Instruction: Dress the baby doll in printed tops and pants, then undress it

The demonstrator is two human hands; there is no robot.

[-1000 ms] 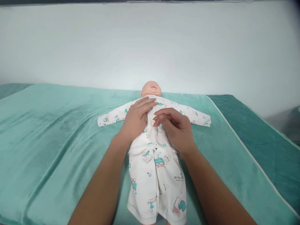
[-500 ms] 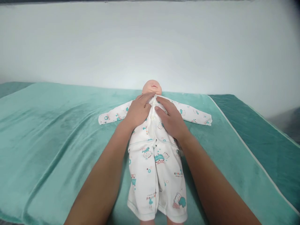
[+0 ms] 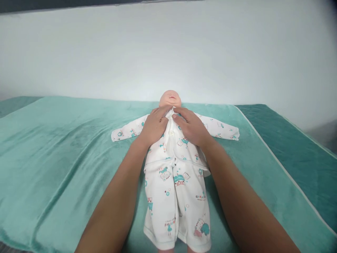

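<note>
A baby doll point(image 3: 170, 98) lies on its back, head toward the wall, arms stretched out to the sides. It wears a white long-sleeved top point(image 3: 171, 147) with a teal and pink animal print, and matching white trousers point(image 3: 160, 196). My left hand point(image 3: 156, 124) rests flat on the left half of the chest, fingertips near the collar. On the right half of the chest lies my right hand point(image 3: 191, 126), its fingers stretched out close to the front opening. A pale button point(image 3: 172, 133) shows between the hands. The doll's own hands are hidden in the sleeves.
A light teal blanket point(image 3: 65, 168) with soft creases lies beneath the doll. Darker green cloth point(image 3: 295, 151) extends along the right side. Behind stands a plain white wall point(image 3: 168, 45).
My right hand has shifted slightly up and left toward the collar, uncovering more of the top's lower right side. My left hand stays nearly in place. The view has tilted slightly.
</note>
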